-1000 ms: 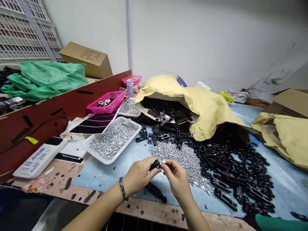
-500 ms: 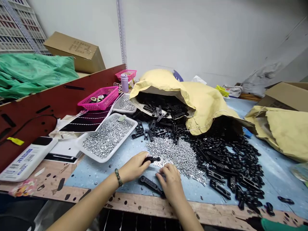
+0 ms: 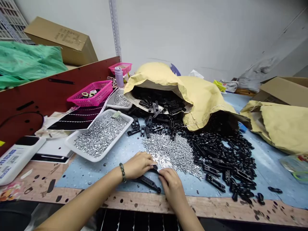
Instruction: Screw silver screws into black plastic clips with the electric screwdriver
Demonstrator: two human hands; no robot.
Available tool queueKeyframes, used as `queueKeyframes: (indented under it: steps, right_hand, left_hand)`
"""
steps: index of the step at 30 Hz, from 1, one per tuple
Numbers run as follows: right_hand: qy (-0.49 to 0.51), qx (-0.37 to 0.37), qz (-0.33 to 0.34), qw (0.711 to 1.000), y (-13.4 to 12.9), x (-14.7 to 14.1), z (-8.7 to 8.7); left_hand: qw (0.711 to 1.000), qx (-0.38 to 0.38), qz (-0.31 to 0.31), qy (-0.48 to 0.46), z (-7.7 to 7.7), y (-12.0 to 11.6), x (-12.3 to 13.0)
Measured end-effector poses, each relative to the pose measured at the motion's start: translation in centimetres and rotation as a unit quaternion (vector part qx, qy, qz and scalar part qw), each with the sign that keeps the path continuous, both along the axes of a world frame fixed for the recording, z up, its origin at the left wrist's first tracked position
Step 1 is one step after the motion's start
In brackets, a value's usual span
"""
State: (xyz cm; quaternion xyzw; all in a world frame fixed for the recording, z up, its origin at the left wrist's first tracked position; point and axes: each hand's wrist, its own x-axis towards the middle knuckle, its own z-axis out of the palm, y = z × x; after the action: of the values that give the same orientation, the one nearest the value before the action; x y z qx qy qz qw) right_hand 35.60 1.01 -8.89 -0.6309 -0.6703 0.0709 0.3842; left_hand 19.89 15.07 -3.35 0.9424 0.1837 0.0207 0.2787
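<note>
My left hand [image 3: 138, 165] is closed around a small black plastic part [image 3: 155, 168], holding it just above the blue work surface. At the part's right end are the fingertips of my right hand [image 3: 173, 184], pinched together; anything small between them is hidden. Beneath my left hand a longer black plastic arm [image 3: 148, 182] with a perforated face lies on the surface. Just beyond both hands spreads a pile of silver screws [image 3: 180, 154], with small nuts [image 3: 154, 144] heaped at its left side.
Loose black plastic parts [image 3: 214, 154] cover the right, spilling from yellow sacks [image 3: 202, 96]. A white tray [image 3: 69, 146] of small metal pieces stands left, near a pink basket [image 3: 92, 101] and a white scale [image 3: 14, 166]. The table's wooden edge [image 3: 134, 203] runs in front.
My right hand's fingertips have come to the end of the black part in my left hand. The left hand has turned the part. The whole view has shifted slightly.
</note>
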Motion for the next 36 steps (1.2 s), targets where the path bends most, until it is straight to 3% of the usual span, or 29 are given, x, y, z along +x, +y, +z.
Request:
queueKeyframes:
  steps: [8,11,13,15,18,21,25,27,29,30,33,36]
  right_hand:
    - [0.002,-0.006,0.023,1.0,-0.5,-0.9,0.3]
    - [0.012,-0.031,0.018,0.999,0.3,0.3,1.2]
    - [0.003,-0.041,-0.067,0.997,2.7,2.2,2.1]
    - [-0.021,-0.055,-0.204,0.977,6.3,4.7,3.1]
    - [-0.034,-0.054,-0.27,0.961,11.6,7.6,4.1]
    - [-0.045,-0.044,-0.249,0.967,13.5,7.8,4.3]
    - [-0.056,-0.02,-0.157,0.986,10.8,5.2,4.6]
    - [-0.086,-0.03,-0.057,0.994,9.3,4.8,5.0]
    - [-0.132,-0.064,-0.015,0.989,8.9,6.0,5.4]
    - [-0.155,-0.087,-0.034,0.984,9.2,7.2,5.6]
    - [-0.167,-0.117,-0.17,0.964,11.0,11.8,5.3]
    - [-0.18,-0.136,-0.23,0.947,12.7,14.6,4.5]
  left_hand:
    - [1.0,-0.009,-0.022,0.013,0.3,0.6,-0.1]
    - [0.999,-0.007,-0.028,0.019,0.6,0.2,-0.4]
    - [0.999,-0.012,-0.025,0.02,0.7,-0.3,-0.7]
    - [0.999,-0.029,-0.015,0.023,0.9,-0.9,-1.1]
    - [0.998,-0.058,0.003,0.022,1.2,-1.3,-1.7]
    - [0.994,-0.075,0.074,-0.022,1.8,-0.8,-1.7]
    - [0.973,-0.006,0.187,-0.136,2.2,1.0,0.6]
    - [0.975,0.015,0.171,-0.143,2.4,1.9,2.5]
    - [0.983,-0.022,0.14,-0.114,2.5,2.6,4.1]
    - [0.985,-0.047,0.135,-0.1,2.6,2.8,4.8]
    - [0.981,-0.085,0.148,-0.094,2.7,2.7,5.4]
    - [0.979,-0.092,0.153,-0.099,2.5,2.0,4.8]
